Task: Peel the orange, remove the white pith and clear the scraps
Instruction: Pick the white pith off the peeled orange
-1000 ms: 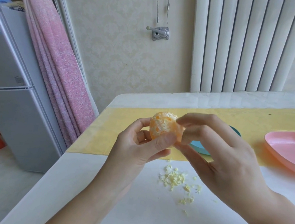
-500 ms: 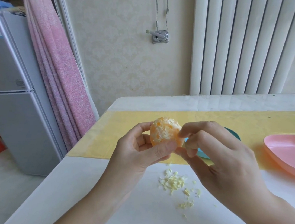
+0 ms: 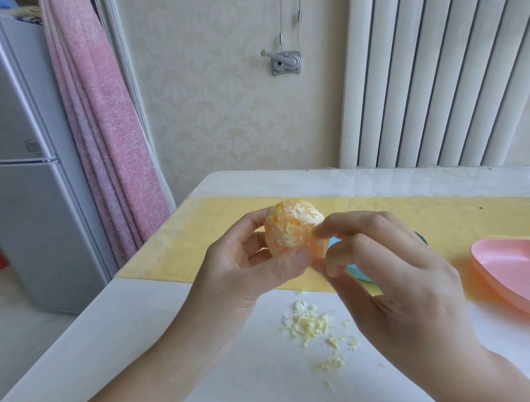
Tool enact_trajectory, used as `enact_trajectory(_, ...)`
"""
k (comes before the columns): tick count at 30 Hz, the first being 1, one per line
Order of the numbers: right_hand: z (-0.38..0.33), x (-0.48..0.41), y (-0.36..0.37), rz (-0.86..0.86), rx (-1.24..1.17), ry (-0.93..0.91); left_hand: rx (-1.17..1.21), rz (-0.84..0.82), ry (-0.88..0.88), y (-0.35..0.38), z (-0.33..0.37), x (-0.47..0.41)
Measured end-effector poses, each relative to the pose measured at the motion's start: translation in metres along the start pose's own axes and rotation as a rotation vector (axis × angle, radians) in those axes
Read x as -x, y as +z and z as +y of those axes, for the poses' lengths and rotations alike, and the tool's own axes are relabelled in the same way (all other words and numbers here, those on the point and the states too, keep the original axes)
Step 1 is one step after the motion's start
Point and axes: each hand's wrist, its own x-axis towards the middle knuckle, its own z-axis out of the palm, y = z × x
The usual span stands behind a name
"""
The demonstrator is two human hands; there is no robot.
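Observation:
The peeled orange (image 3: 290,228), patchy with white pith, is held above the table. My left hand (image 3: 243,264) grips it from below and the left, thumb across its front. My right hand (image 3: 397,275) comes in from the right, fingers curled, with the fingertips pinching at the pith on the orange's right side. A small pile of pale yellow pith scraps (image 3: 309,325) lies on the white table (image 3: 171,372) below the hands, with more crumbs (image 3: 332,364) scattered nearer me.
A pink plate (image 3: 519,276) sits at the right on the yellow mat (image 3: 214,228). A blue dish (image 3: 359,272) is mostly hidden behind my right hand. The table's left edge drops to the floor, with a fridge (image 3: 22,173) and pink curtain (image 3: 103,99) beyond.
The right fingertips have shifted on the orange's right side, and the orange has turned slightly in the left hand. The scrap pile looks the same.

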Motion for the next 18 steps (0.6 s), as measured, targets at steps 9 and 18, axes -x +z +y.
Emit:
enact_trajectory(9,-0.0031,0.0008,0.0001,0.060,-0.009,0.015,-0.001,-0.034,0.036,0.0005,0.0014,-0.0007)
enact_trajectory(18,-0.0014,0.0018,0.0024,0.005,0.010,0.015,0.012,-0.040,0.058,0.0016,-0.0005,0.0003)
